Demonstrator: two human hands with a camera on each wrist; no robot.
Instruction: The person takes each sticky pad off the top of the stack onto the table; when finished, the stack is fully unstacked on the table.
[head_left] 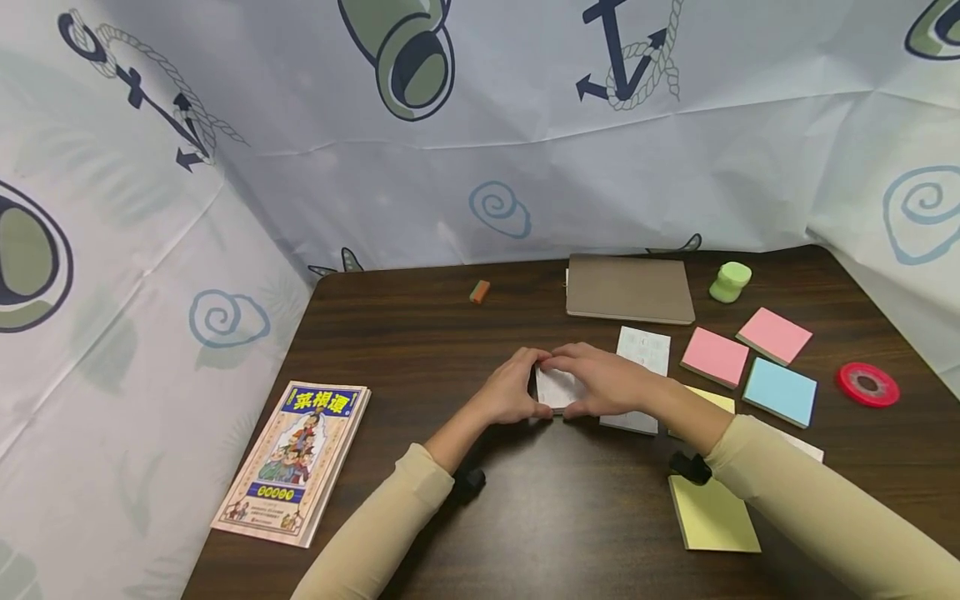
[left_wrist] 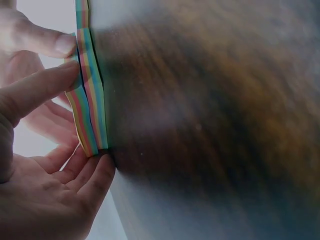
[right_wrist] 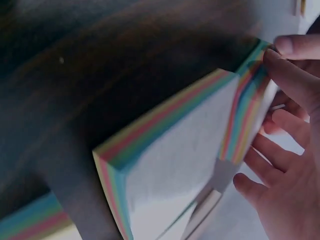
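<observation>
**A:** What do the two hands hold?

**B:** A small block of paper notes [head_left: 557, 388] with a white face and rainbow-striped edges. It sits near the middle of the dark wooden table [head_left: 420, 333]. The left hand [head_left: 513, 390] grips its left side, thumb and fingers curled round the striped edge [left_wrist: 90, 100]. The right hand [head_left: 600, 382] grips the right side the same way, fingertips [right_wrist: 287, 65] pinching the top corner.

**A:** Which way does the block point?

**B:** It is close to square, so no long axis can be told. Its white face is turned up toward the person, and its edges run roughly square to the table's sides.

**A:** Any writing to read?

**B:** Nothing legible on the block. A book [head_left: 296, 461] lies at the front left with large yellow Chinese characters on a blue band, and a cartoon crowd below.

**A:** What else is around?

**B:** Two pink pads [head_left: 716, 357], a blue pad [head_left: 780, 392], a yellow pad [head_left: 712, 517], a brown notebook [head_left: 628, 288], a green tape dispenser [head_left: 730, 282], a red tape roll [head_left: 868, 384] and a small eraser [head_left: 479, 291].
</observation>
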